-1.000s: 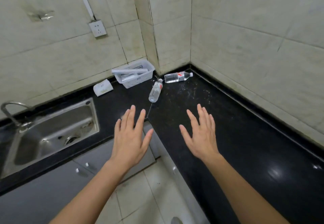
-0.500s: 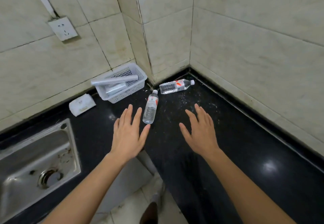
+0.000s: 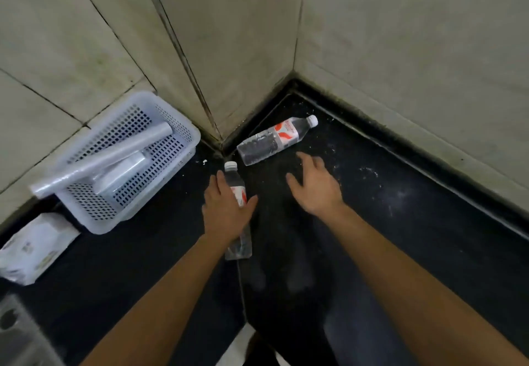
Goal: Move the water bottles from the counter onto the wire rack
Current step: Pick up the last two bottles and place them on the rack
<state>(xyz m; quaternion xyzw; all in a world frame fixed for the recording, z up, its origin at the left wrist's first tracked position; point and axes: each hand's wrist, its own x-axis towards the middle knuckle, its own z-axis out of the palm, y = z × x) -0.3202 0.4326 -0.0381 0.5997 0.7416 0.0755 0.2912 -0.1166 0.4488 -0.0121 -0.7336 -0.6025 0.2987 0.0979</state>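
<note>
Pickup is only starting: on the black surface (image 3: 400,222), the left hand (image 3: 226,211) spreads open over the near bottle (image 3: 237,186), the right hand (image 3: 315,188) open beside the far bottle (image 3: 274,141); next, fingers must curl round each

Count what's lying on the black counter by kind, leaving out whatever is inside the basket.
Water bottles: 2
White perforated basket: 1
White packet: 1
Total: 4
</note>
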